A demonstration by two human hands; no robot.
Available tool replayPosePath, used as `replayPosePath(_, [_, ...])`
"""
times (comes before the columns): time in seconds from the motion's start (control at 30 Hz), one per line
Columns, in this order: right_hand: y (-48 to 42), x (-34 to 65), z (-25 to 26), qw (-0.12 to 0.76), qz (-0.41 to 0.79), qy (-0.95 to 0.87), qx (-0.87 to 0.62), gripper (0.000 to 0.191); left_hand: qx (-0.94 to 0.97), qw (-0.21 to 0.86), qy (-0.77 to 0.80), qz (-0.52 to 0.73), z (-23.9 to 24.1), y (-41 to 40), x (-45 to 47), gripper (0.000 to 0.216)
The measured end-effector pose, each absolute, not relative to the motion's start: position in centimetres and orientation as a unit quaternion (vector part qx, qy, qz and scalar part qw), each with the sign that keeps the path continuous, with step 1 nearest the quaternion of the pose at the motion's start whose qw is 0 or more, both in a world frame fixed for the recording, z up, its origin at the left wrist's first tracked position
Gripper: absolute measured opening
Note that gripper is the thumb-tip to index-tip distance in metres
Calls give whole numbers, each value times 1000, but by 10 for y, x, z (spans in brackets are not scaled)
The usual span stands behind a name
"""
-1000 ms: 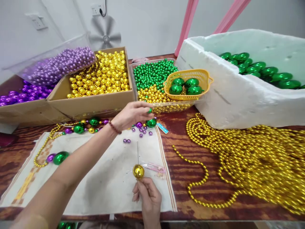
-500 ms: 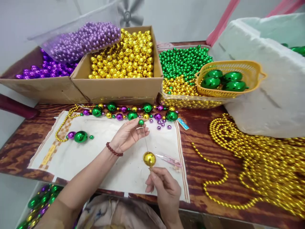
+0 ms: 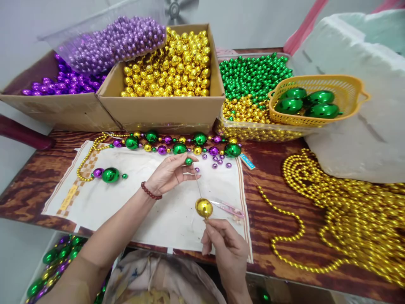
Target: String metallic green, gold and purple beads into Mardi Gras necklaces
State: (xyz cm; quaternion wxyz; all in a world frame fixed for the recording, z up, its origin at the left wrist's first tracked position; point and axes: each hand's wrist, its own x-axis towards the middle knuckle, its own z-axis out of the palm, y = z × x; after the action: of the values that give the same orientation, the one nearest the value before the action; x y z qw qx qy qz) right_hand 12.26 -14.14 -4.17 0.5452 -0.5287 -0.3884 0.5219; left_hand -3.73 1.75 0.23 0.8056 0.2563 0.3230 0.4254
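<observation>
Above the white cloth (image 3: 152,198), my left hand (image 3: 172,171) pinches a small green bead (image 3: 188,161) between thumb and finger. A thin line runs from that bead down to a large gold bead (image 3: 204,207). Below it my right hand (image 3: 226,242) is closed, its thumb and forefinger gripping the lower end of the gold bead. Pink-handled snips (image 3: 232,210) lie on the cloth just right of the gold bead. Several loose light purple beads (image 3: 215,165) rest beyond my left hand. On the cloth's left side lie a large green bead (image 3: 110,175) and a purple bead (image 3: 98,172).
A finished-looking bead strand (image 3: 179,148) lies along the cloth's far edge. Behind it stand a carton of gold beads (image 3: 161,112), a bin of green and gold beads (image 3: 253,76) and a yellow basket (image 3: 360,99). Gold bead chains (image 3: 357,223) cover the right side.
The view has shifted slightly, moving the scene a little. Both hands keep their holds, with the small green bead and the gold bead in nearly the same arrangement.
</observation>
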Motion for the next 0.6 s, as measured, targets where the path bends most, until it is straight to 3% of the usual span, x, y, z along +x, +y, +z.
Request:
replayPosePath(0.2, [-142, 123, -50, 547, 526, -400, -515, 16, 256, 811, 334, 407, -2, 20, -40, 28])
replayPosePath(0.6, [-139, 116, -51, 517, 538, -398, -534, 22, 270, 797, 352, 410, -4, 23, -46, 34])
